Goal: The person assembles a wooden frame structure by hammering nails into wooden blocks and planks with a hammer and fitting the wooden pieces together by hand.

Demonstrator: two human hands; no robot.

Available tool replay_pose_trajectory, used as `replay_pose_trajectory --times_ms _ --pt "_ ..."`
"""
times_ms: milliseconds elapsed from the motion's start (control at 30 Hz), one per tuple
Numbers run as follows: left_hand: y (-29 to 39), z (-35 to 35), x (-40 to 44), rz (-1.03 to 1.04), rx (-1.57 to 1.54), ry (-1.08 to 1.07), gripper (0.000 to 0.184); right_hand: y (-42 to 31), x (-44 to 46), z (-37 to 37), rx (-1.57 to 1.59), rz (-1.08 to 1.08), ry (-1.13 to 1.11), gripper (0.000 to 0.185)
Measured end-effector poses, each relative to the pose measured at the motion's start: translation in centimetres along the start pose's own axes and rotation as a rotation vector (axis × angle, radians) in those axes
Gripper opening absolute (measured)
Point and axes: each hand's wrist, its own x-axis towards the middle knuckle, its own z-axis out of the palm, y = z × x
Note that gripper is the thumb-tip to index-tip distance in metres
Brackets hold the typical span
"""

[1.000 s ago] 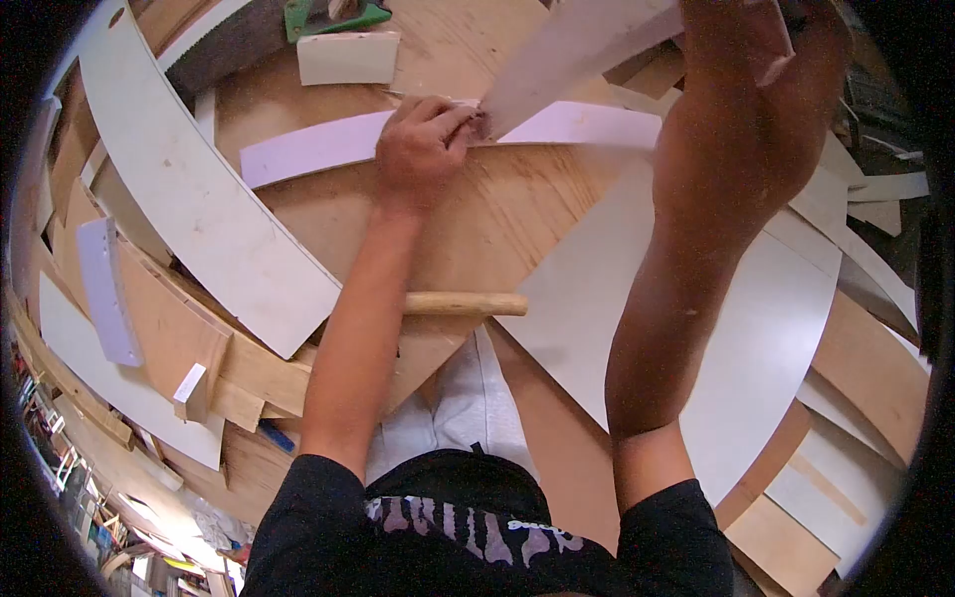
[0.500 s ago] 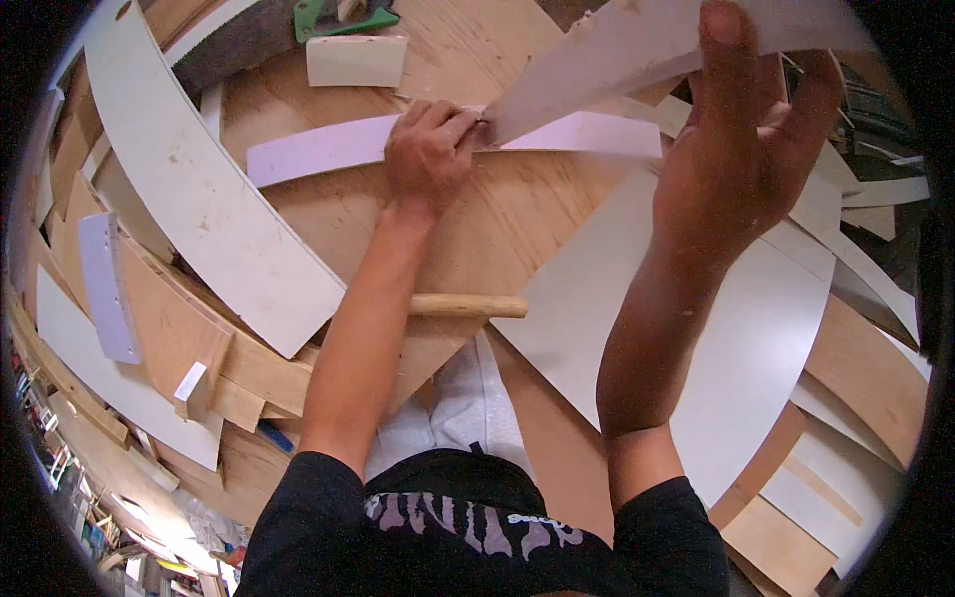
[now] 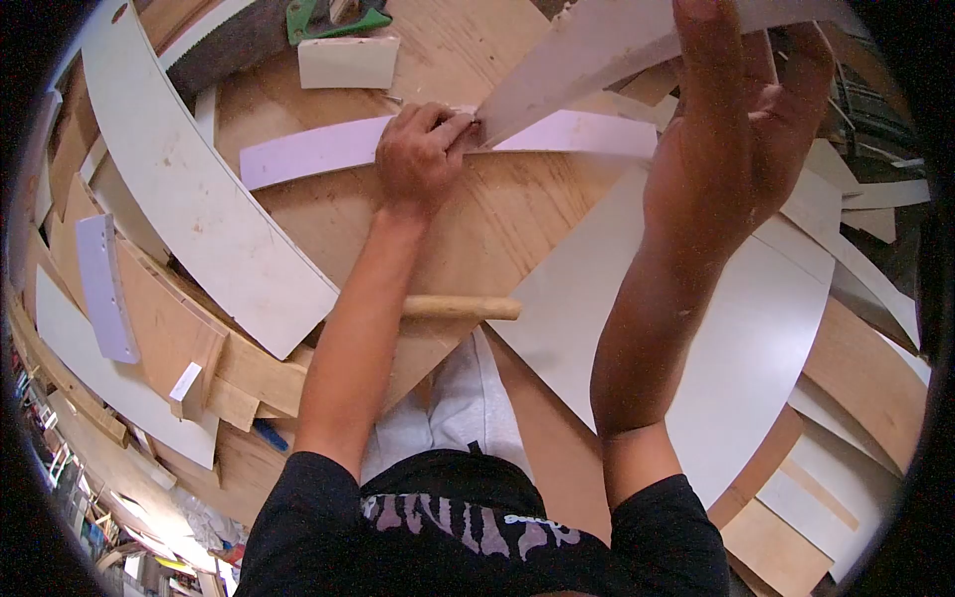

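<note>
A long pale board is raised at a slant, its near corner coming down onto a lilac-white strip that lies across the wooden sheet. My right hand grips the raised board toward its far end, thumb over its face and fingers around the lower edge. On the strip rests my left hand, its fingers curled and pinched beside the board's corner. Whatever sits in that pinch is hidden. Below my left wrist lies a round wooden handle, partly covered by my forearm.
A handsaw with a green handle and a small white block lie at the back. A long white panel stretches along the left. A large white sheet and several board offcuts lie to the right.
My right hand and the raised board have shifted slightly left and up. The whole view has drifted a little; my left hand stays closed at the same spot on the strip.
</note>
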Motion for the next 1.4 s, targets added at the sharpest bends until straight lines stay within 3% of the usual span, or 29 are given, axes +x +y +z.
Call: replay_pose_trajectory --times_ms 133,167,233,267,400,433,500,633,700,800,867,967,1400 --pt "-0.1 -0.3 -0.1 0.033 0.024 0.006 0.015 -0.4 0.1 -1.8 0.056 0.184 -0.049 0.047" --pt "-0.1 -0.3 -0.1 0.048 0.021 0.02 0.014 1.6 -0.4 -4.3 -0.466 -0.126 -0.139 0.05" --pt "-0.2 -0.2 0.0 0.065 0.018 0.034 0.014 2.4 -1.3 -4.5 -0.983 -0.446 -0.221 0.053" --pt "-0.2 -0.2 0.0 0.067 0.012 0.025 0.014 2.2 -2.4 -4.3 -0.696 -0.273 -0.072 0.049" --pt "-0.3 -0.1 -0.1 0.065 0.015 -0.006 0.012 0.5 -10.1 -4.0 -0.072 0.146 0.207 0.044" --pt "-0.2 0.0 -0.2 0.064 0.014 0.005 0.012 1.3 -13.7 -5.4 -0.186 0.233 0.141 0.063" --pt "0.0 0.1 -0.2 0.055 0.021 0.003 0.013 -0.5 -16.9 -4.0 -0.271 0.462 0.1 0.071" --pt "0.2 0.0 -0.4 0.076 -0.004 0.032 0.014 -0.5 -15.6 -2.9 -0.517 0.293 0.023 0.063" --pt "0.3 -0.5 -0.5 0.025 0.048 -0.069 0.021 0.4 -12.8 -2.7 -0.581 0.249 -0.037 0.059" --pt "0.1 -0.2 -0.1 0.079 -0.021 0.038 0.014 1.4 -8.8 -1.5 -0.667 0.298 0.157 0.035" --pt "0.3 -0.2 -0.2 0.053 -0.009 0.038 0.013 1.4 -7.2 -1.0 -0.423 0.341 0.089 0.025" --pt "0.3 -0.1 -0.2 0.007 -0.015 0.035 0.014 2.1 -6.4 -0.3 -0.512 0.224 0.114 0.023" --pt "0.6 -0.1 0.5 -0.184 -0.219 0.099 0.015 2.6 -5.7 -0.5 -0.591 0.127 0.105 0.02"
